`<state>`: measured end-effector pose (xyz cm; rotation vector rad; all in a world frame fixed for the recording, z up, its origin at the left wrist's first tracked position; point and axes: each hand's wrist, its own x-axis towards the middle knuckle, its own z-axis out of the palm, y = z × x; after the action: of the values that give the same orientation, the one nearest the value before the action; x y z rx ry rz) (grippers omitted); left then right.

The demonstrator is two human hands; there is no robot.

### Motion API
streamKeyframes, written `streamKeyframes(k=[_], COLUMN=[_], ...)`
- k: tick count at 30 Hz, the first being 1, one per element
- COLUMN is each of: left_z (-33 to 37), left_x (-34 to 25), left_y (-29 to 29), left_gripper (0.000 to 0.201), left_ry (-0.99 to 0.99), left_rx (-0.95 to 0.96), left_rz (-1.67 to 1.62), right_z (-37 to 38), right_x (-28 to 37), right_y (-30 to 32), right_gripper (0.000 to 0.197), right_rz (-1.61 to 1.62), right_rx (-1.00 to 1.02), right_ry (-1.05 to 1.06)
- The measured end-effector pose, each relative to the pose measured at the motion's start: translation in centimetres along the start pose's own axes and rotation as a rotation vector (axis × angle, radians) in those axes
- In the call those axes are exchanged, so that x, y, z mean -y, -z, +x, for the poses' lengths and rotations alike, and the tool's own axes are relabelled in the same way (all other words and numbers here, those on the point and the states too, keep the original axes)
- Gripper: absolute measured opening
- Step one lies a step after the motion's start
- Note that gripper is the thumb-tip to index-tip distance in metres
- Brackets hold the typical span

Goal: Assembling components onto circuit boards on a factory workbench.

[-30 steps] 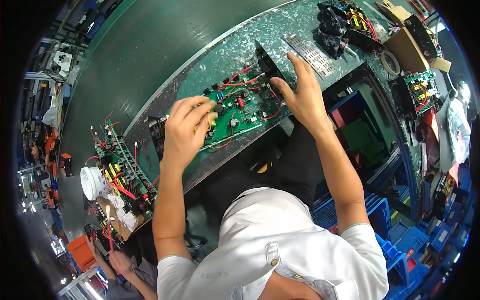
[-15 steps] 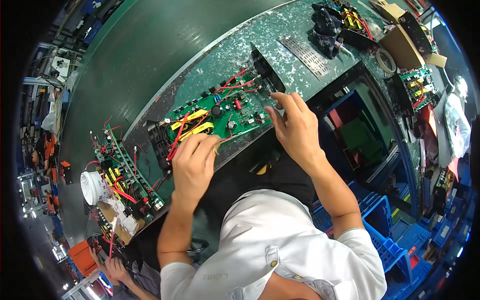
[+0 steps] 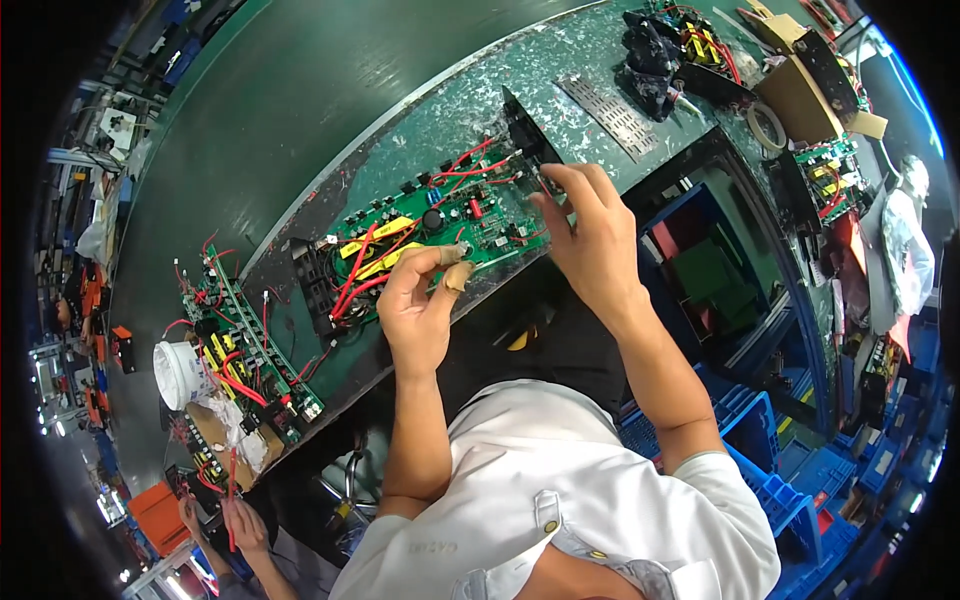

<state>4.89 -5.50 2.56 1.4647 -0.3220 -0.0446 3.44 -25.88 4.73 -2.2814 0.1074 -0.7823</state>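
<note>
A long green circuit board (image 3: 400, 212) with yellow-wrapped coils (image 3: 385, 245), a dark capacitor and red wires lies slanted on the bench. My left hand (image 3: 418, 310) is at its near edge; thumb and forefinger are bent with a small gap between them, and their covered tips are beside a small round component. Nothing held shows there. My right hand (image 3: 592, 235) hovers by the board's right end, thumb and fingers apart, fingertips close to the upright black end panel (image 3: 530, 128); whether they touch it is unclear. Another black end piece (image 3: 312, 285) stands at the board's left end.
Left on the bench are a second wired board (image 3: 245, 335) and a white tub (image 3: 178, 375). A co-worker's hands (image 3: 240, 525) hold a red item below them. A perforated metal strip (image 3: 608, 115), tape roll (image 3: 767, 127) and cardboard box (image 3: 800, 95) lie right. Blue crates (image 3: 765, 460) stand below.
My left hand has moved right along the board's near edge, its thumb and forefinger parting from a pinch. My right hand has stayed by the end panel with little movement.
</note>
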Motion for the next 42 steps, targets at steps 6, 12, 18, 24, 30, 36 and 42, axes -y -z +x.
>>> streamKeyframes(k=[6,12,18,24,30,36,42], left_z=[3.7,9.3,9.8,8.6,7.9,8.0,6.9], left_x=[-3.1,-2.1,-0.9,-1.2,-0.6,0.1,-0.4], left_y=[0.3,0.4,-0.8,-1.5,-2.9,-2.1,-3.0], left_gripper=[0.013,0.014,0.021,0.036,0.046,0.025,0.02], left_ry=[0.051,0.022,0.019,0.109,0.212,0.157,0.133], left_rx=[0.05,0.142,0.413,0.465,0.586,0.646,0.538], left_rz=[0.124,-0.036,0.055,0.065,-0.06,0.122,0.126], right_z=[0.7,0.6,1.2,1.3,0.3,0.2,0.0], right_x=[-0.7,-0.6,-0.3,-0.1,-0.9,-1.0,-1.2], right_y=[-0.2,-0.5,-0.2,0.8,1.4,1.8,1.5], right_gripper=[0.043,0.043,0.034,0.022,0.018,0.013,0.013], right_rz=[-0.079,-0.108,0.286,0.6,0.8,0.956,1.065], right_rx=[0.201,0.283,0.201,0.279,0.266,0.338,0.313], right_ry=[0.0,0.015,-0.007,-0.327,-0.228,-0.411,-0.488])
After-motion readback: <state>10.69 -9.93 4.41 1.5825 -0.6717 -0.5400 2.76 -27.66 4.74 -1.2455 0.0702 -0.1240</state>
